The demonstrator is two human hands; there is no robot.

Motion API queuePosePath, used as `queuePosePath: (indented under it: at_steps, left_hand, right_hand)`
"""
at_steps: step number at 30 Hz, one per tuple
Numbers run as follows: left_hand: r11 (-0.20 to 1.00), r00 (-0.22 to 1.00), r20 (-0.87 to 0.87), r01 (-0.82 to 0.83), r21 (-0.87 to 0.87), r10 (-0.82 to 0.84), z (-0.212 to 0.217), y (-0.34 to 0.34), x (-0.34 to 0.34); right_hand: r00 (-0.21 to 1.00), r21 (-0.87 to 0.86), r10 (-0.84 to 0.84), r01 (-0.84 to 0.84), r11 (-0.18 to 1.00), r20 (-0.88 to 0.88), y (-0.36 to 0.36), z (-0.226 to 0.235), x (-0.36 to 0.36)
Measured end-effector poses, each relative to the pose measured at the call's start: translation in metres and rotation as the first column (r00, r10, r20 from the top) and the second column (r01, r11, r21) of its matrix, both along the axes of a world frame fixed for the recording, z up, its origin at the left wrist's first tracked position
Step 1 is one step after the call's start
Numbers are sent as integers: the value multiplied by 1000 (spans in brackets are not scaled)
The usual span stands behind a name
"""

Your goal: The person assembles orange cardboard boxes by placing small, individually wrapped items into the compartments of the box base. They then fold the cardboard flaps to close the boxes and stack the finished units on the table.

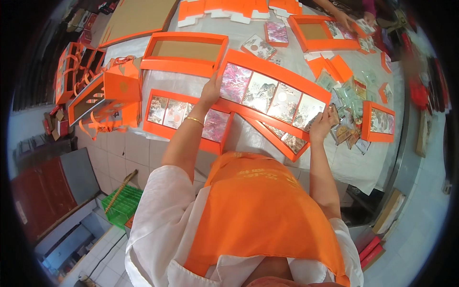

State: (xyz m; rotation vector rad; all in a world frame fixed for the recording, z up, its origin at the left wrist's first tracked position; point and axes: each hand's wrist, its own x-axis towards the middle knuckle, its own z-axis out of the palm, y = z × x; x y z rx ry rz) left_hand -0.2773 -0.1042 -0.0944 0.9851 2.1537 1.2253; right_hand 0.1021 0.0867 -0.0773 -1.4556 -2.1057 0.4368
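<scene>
Between my two hands is a long orange gift box (306, 90), tilted, with several small picture-printed boxes in a row inside it. My left hand (211, 91) grips its left end, and my right hand (322, 125) is closed on its lower right corner. Under it, partly hidden, lies another filled orange box (292, 149) set at a slant. A further orange box (151, 126) with printed boxes in it lies beneath my left forearm. Beyond my left hand sits an orange box (185, 37) showing a bare tan bottom.
Clear packets (354, 95) and a small filled orange box (379, 122) lie at the right of the white-covered table (354, 165). Another person's hands (345, 20) work at an orange box (306, 33) at the far right. Orange carrier bags (122, 88) stand left; a green crate (125, 204) is on the floor.
</scene>
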Motion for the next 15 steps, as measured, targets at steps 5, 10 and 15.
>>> queuePosePath:
  at_steps: [5, 10, 15]
  left_hand:
    - [983, 989, -138, 24, -182, -49, -16, 2, -15]
    - [992, 991, -127, -44, -118, 29, -24, -14, -14]
    - [979, 1000, -14, 5, -203, -8, -6, 3, -8]
  right_hand:
    - [967, 335, 15, -102, 937, 254, 1, 8, 3]
    - [901, -50, 372, -371, 927, 220, -43, 56, -22]
    - [831, -122, 445, -430, 895, 333, -38, 45, -12]
